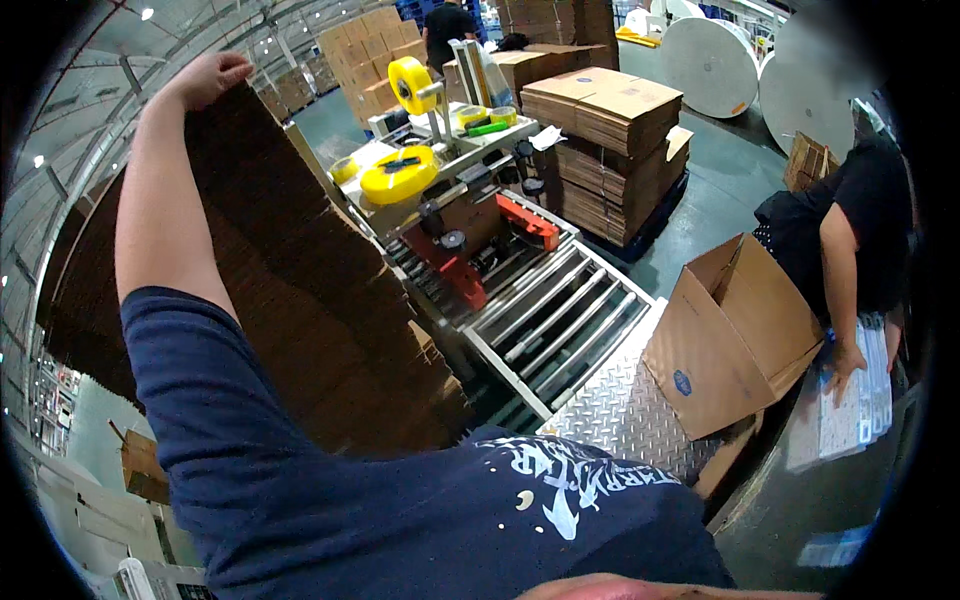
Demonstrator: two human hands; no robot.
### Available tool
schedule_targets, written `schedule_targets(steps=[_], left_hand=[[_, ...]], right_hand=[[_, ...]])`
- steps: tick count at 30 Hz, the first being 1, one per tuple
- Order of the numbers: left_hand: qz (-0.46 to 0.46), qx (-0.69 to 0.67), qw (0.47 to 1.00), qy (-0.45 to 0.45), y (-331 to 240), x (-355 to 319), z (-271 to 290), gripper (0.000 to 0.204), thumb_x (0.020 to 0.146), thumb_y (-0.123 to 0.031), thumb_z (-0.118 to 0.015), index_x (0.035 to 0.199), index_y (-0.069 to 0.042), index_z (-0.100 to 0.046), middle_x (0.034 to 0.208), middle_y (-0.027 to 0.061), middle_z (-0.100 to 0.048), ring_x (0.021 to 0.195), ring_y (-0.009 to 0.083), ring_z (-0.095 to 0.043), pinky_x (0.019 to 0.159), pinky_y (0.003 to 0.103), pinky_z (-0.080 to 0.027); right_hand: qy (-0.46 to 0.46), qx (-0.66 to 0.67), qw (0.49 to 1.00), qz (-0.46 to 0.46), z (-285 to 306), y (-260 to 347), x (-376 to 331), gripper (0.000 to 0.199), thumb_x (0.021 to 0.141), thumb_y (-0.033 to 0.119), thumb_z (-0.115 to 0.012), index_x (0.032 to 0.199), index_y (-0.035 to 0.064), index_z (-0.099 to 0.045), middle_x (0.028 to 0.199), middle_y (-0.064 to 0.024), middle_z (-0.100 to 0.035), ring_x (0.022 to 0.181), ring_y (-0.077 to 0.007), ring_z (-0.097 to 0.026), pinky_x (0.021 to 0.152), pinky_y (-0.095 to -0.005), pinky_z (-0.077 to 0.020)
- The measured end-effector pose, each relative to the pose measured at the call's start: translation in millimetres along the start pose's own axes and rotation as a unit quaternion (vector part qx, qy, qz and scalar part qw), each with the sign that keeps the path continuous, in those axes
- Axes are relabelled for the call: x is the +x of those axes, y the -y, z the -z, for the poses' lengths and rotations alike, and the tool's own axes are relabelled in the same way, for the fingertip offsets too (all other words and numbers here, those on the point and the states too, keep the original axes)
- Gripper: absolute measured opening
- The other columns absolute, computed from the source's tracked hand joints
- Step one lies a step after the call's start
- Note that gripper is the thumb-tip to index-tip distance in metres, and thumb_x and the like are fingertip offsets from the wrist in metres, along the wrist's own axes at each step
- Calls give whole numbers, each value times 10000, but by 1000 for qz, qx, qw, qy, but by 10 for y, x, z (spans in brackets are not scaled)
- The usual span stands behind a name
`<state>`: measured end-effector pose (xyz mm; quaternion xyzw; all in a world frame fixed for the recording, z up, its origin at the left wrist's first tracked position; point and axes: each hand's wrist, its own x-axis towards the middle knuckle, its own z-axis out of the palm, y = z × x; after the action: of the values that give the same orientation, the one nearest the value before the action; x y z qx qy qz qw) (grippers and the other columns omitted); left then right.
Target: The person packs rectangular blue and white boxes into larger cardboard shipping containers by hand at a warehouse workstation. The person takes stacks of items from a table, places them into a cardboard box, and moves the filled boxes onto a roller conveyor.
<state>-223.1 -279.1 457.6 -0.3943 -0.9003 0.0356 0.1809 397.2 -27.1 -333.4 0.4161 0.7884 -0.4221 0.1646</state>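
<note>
My left arm reaches up at the far left. My left hand (212,80) is bent at the wrist, its fingers closed over the top corner of a tall stack of brown flattened cardboard boxes (290,270). How many sheets lie between the fingers is hidden. The stack stands on edge, leaning along my left side, its ragged edges toward me. My right hand does not show. Right of the stack is a carton sealing machine (470,240) with red side parts and yellow tape rolls (398,175), and a roller conveyor (560,320) runs from it toward me.
An open carton (715,345) stands tilted on a diamond-plate surface (625,405). At right, a co-worker's hand (848,368) rests on white and blue flat packs (855,405). Flattened cartons (605,150) are piled on a pallet behind the conveyor. Large paper rolls (710,65) stand farther back.
</note>
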Motion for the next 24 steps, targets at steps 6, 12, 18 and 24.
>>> schedule_targets(steps=[6, 12, 18, 24], left_hand=[[-2, 62, 991, -115, -125, -657, 101, 323, 854, -237, -549, 1126, -64, -561, 1060, 149, -602, 996, 271, -554, 870, 346, -403], [158, 106, 950, -249, 666, -1194, -106, 321, 856, -234, -520, 1153, -116, -547, 1090, 136, -594, 1015, 296, -556, 854, 374, -427], [13, 354, 798, -487, -697, -1370, 278, 190, 843, -251, -530, 993, -158, -598, 958, 34, -633, 839, 257, -610, 724, 361, -480], [-310, 203, 738, -564, -3453, -1369, -5, 201, 801, -350, -620, 791, -156, -572, 670, 16, -585, 576, 118, -573, 520, 299, -487]], right_hand=[[-86, -47, 995, -23, -205, -1364, 533, 331, 757, 302, -611, 998, 76, -636, 890, -134, -647, 831, -246, -624, 733, -334, -486], [-5, 190, 979, -74, -153, -1150, 850, 313, 748, 300, -601, 969, 83, -649, 875, -124, -653, 824, -246, -628, 734, -339, -490], [-95, 70, 988, 94, 425, 259, 170, 317, 762, 228, -578, 1002, 24, -618, 857, -138, -650, 782, -231, -621, 684, -329, -482], [-204, 102, 957, 178, 1176, 1221, -383, 292, 782, 183, -620, 1037, 41, -609, 914, -123, -651, 827, -211, -624, 750, -305, -484]])
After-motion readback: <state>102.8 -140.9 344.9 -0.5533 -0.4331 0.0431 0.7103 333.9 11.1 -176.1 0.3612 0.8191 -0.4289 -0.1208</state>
